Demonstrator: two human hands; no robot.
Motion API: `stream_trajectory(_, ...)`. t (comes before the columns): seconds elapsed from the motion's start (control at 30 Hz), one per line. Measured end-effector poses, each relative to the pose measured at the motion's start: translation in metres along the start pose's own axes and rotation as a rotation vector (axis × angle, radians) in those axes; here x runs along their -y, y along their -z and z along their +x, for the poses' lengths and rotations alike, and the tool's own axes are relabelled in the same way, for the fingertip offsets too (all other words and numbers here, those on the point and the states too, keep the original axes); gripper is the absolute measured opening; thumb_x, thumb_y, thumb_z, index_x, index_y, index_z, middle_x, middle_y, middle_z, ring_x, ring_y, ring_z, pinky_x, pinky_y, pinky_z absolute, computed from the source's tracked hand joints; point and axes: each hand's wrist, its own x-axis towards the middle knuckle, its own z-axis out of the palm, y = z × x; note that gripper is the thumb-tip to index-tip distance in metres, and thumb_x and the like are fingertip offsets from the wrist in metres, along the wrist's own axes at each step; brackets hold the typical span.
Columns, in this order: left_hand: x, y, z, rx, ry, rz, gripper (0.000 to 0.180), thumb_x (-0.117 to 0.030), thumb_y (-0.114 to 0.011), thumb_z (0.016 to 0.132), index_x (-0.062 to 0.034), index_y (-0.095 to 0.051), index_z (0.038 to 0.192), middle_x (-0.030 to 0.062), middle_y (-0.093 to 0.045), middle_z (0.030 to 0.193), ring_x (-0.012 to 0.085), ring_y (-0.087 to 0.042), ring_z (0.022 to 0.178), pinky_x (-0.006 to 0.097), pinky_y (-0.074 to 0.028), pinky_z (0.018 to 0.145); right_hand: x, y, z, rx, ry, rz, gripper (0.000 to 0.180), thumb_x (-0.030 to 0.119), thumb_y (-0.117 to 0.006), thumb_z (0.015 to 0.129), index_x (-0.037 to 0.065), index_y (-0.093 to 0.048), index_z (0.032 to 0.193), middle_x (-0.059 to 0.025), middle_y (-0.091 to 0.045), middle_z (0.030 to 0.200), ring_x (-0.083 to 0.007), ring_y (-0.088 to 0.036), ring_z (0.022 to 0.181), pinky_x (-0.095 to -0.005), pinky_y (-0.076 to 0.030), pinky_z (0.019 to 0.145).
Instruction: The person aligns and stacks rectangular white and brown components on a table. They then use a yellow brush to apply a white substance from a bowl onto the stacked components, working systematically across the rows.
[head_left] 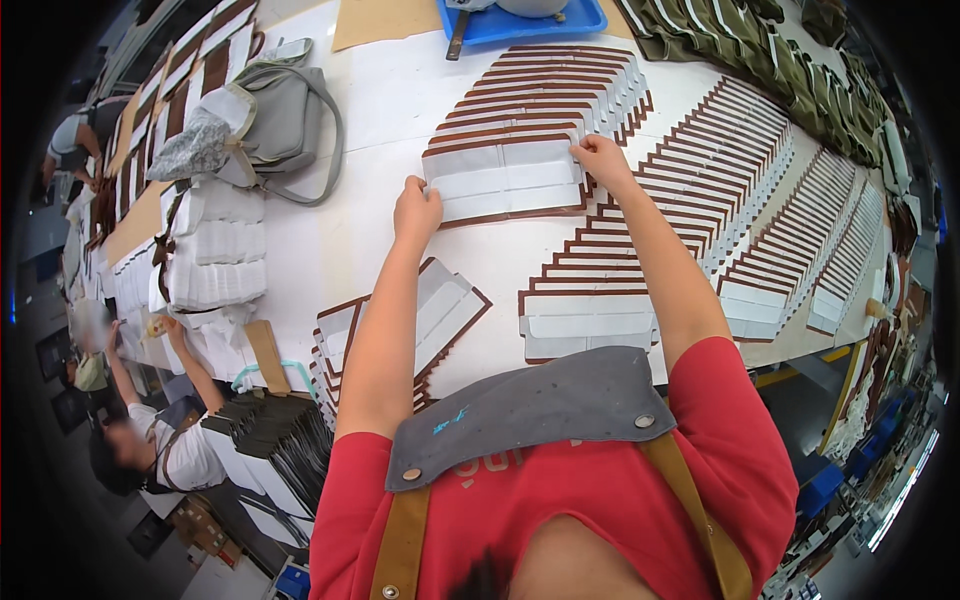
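The left hand (pixel 417 212) pinches the left edge of a white panel with brown trim (pixel 505 178), and the right hand (pixel 601 157) grips its upper right corner, so both hands are closed on the same piece. That panel lies flat on the white table (pixel 360 240), at the near end of a fanned row of like panels (pixel 545 90) that runs away from it toward a blue tray (pixel 520 22) at the far edge. To do this well, I judge the panel should be squared against the row, its overlap matching the others, and kept flat so the trim does not buckle. To the right of the held panel lie more overlapped rows (pixel 700 190); nearer the body lies a smaller, looser pile (pixel 400 320). To the left of the panel sits a grey bag (pixel 270 115), and beyond it another person (pixel 150 440) works at stacks of white pieces (pixel 215 255).
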Motion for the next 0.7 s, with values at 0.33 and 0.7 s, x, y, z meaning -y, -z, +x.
stream_trajectory(0.33, 0.005, 0.001, 0.003, 0.000, 0.014, -0.004, 0.031, -0.021, -0.052, 0.080, 0.0007, -0.048, 0.102, 0.0206, -0.059, 0.089, 0.0348, -0.058, 0.085, 0.040, -0.044, 0.075, 0.011, 0.007, 0.002, 0.073, -0.085, 0.001, 0.026, 0.026, -0.066, 0.074, 0.001, -0.058, 0.074, -0.0025, -0.054, 0.062, -0.0109, -0.047, 0.057, -0.0268, -0.040, 0.054)
stream_trajectory(0.7, -0.001, 0.003, -0.001, 0.004, 0.007, -0.056, 0.037, -0.019, -0.054, 0.081, -0.0002, -0.042, 0.111, 0.0214, -0.056, 0.099, 0.0347, -0.056, 0.090, 0.041, -0.044, 0.077, 0.012, 0.006, 0.001, -0.006, -0.049, -0.184, 0.030, 0.032, -0.064, 0.075, 0.002, -0.056, 0.074, -0.0090, -0.058, 0.064, -0.0192, -0.056, 0.061, -0.0330, -0.045, 0.057)
